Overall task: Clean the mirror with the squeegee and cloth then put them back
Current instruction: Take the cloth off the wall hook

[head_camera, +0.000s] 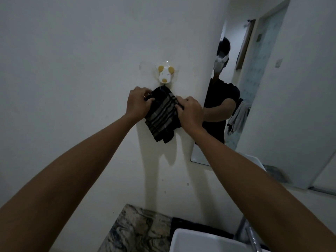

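Home bathroom, looking dim. White basin point(203, 240) sitting on a marble-pattern table point(138, 228) at bottom, with a metal tap point(251, 237) showing at its right edge. Frameless mirror point(254, 106) hanging on the right wall, reflecting a doorway and clothes hanging behind the person. Plain white painted wall point(72, 70) carrying a stick-on dog-face hook point(165, 74), with a dark striped cloth point(162, 115) hanging just under it. Cartoon hook and laundry pointing to a private home, not a public washroom.
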